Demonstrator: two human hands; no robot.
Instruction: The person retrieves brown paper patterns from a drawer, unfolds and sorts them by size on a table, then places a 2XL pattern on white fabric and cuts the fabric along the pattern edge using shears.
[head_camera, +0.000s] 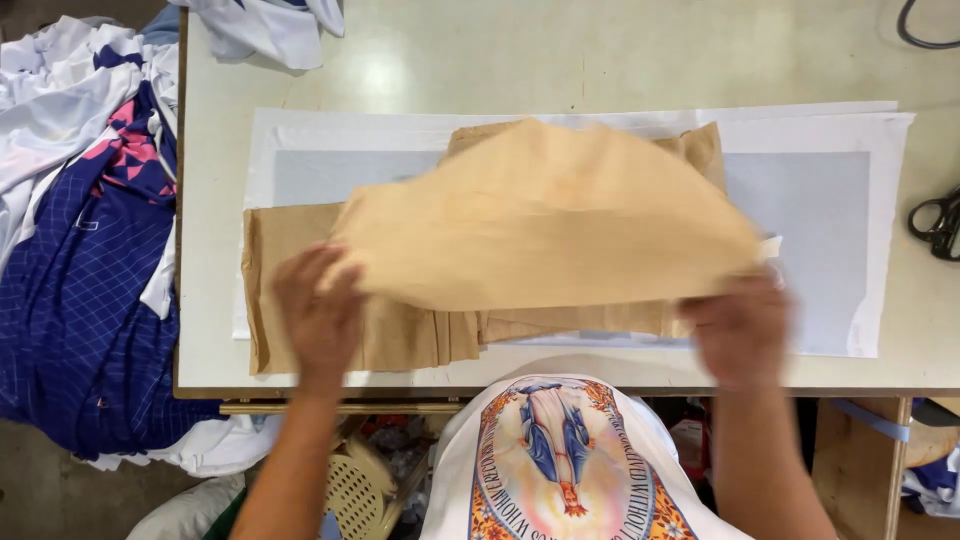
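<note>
A worker at a pale cutting table (560, 60) lifts a tan paper sheet (545, 215) with 2 bare hands, the sheet bowing upward in the middle and blurred by motion. The left hand (318, 312) is closed over the sheet's left edge, thumb side hidden beneath the paper; the right hand (742, 325) pinches the right corner, though blur makes it hard to tell exactly how the fingers lie. The lifted sheet hangs above a stack of similar tan paper pieces (300, 300) that lies flat on a long white backing sheet (880, 200) with a grey panel (815, 240) showing through it.

Judging by the layout, 1 piece is off the stack and in the air, not yet set down anywhere; several more tan pieces remain beneath, their edges stepped along the near side of the table. Nothing on the table looks cut or marked as far as can be seen.

A pair of black scissors (938, 225) rests untouched at the right edge, well apart from either hand. A heap of blue, white and pink garments (80, 230) is piled to the left of the table, and more white cloth (270, 25) lies on its far left corner.
</note>
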